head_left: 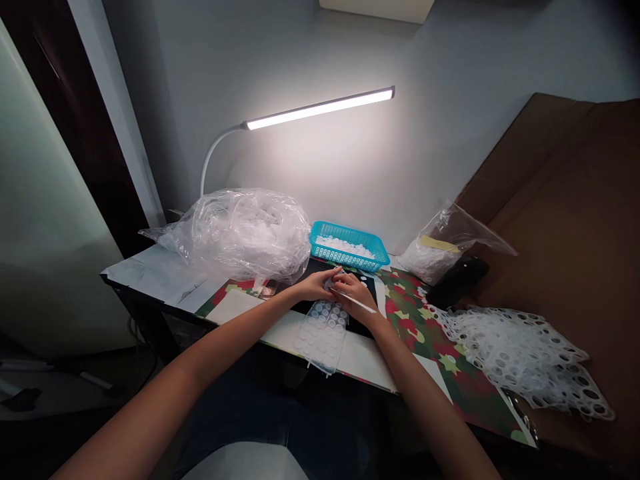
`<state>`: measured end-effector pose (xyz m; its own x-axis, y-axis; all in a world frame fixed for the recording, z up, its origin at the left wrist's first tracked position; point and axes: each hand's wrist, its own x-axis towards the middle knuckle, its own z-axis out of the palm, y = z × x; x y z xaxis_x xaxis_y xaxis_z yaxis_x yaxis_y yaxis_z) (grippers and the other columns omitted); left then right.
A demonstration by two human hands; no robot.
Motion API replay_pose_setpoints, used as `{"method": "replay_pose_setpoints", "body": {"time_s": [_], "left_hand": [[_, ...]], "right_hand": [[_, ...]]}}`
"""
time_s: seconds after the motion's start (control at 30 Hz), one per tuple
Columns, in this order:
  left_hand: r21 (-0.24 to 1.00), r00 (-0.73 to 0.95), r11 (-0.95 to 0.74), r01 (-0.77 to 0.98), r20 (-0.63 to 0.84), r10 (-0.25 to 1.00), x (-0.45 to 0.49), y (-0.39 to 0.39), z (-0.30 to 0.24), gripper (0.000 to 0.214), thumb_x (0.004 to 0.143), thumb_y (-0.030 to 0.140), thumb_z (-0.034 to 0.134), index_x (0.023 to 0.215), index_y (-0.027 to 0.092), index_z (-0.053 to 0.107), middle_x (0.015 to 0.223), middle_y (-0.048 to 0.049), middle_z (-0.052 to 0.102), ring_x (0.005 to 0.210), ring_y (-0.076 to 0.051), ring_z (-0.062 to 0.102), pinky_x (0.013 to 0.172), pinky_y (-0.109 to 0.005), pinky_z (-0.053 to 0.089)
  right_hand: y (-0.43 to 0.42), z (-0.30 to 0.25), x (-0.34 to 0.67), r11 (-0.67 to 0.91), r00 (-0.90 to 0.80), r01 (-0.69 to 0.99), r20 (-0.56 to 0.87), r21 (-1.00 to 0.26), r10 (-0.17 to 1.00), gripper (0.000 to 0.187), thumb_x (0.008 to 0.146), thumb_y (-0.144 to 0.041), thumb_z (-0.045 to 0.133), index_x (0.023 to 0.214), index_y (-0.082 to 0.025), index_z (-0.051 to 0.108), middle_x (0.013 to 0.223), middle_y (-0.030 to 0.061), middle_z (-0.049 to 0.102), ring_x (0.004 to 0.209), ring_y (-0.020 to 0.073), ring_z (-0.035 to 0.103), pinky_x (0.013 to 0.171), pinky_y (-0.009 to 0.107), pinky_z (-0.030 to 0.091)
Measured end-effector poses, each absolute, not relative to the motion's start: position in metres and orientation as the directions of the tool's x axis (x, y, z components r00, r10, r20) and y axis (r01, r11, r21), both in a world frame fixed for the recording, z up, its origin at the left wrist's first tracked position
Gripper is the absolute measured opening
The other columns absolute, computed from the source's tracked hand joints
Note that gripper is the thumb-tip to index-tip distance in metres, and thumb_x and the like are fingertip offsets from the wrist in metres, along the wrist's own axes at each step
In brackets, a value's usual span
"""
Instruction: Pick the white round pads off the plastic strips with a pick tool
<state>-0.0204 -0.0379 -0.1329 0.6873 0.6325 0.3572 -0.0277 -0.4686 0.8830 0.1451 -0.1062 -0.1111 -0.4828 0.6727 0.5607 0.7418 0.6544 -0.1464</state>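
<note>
My left hand (316, 287) and my right hand (354, 295) meet over the middle of the table, with fingers bent together. Between the fingertips is a small clear piece (329, 284), too small to name and partly covered. A thin white stick (357, 302) runs slantwise across my right hand and seems held in its fingers. Just below both hands lies a translucent plastic sheet (321, 337) with rows of round shapes, its near end reaching over the table edge. Under the hands is a black mat (370, 283) with a few white discs on its right part.
A blue basket (350, 260) holds many small white discs. Left of it sits a big clear bag (245, 233) under a lit lamp (320, 109). At right are a smaller bag (427, 260), a black object (457, 280), punched-out white sheets (520, 353) and cardboard (565, 220).
</note>
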Motion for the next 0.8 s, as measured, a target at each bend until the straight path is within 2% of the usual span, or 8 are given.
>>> {"method": "replay_pose_setpoints", "body": {"time_s": [0.23,0.8], "left_hand": [[0.882,0.693,-0.472,-0.014,0.349,0.631,-0.02,-0.039,-0.133,0.091,0.058,0.023,0.079,0.139,0.016,0.037,0.144,-0.0114,0.037,0.133,-0.031,0.033,0.109,-0.04,0.03],[0.894,0.691,-0.448,-0.02,0.336,0.64,-0.019,-0.035,-0.137,0.09,0.057,0.026,0.081,0.137,0.018,0.04,0.143,-0.0117,0.038,0.131,-0.033,0.036,0.107,-0.042,0.033]], "right_hand": [[-0.1,-0.113,0.147,0.681,-0.494,0.708,0.557,-0.189,0.668,0.023,0.087,-0.023,0.046,0.069,-0.018,0.061,0.091,0.0089,0.062,0.089,0.0217,0.056,0.075,0.033,0.048],[-0.095,-0.115,0.148,0.691,-0.512,0.694,0.539,-0.2,0.669,0.022,0.087,-0.02,0.046,0.07,-0.02,0.06,0.09,0.0065,0.062,0.09,0.0206,0.056,0.078,0.034,0.048]]}}
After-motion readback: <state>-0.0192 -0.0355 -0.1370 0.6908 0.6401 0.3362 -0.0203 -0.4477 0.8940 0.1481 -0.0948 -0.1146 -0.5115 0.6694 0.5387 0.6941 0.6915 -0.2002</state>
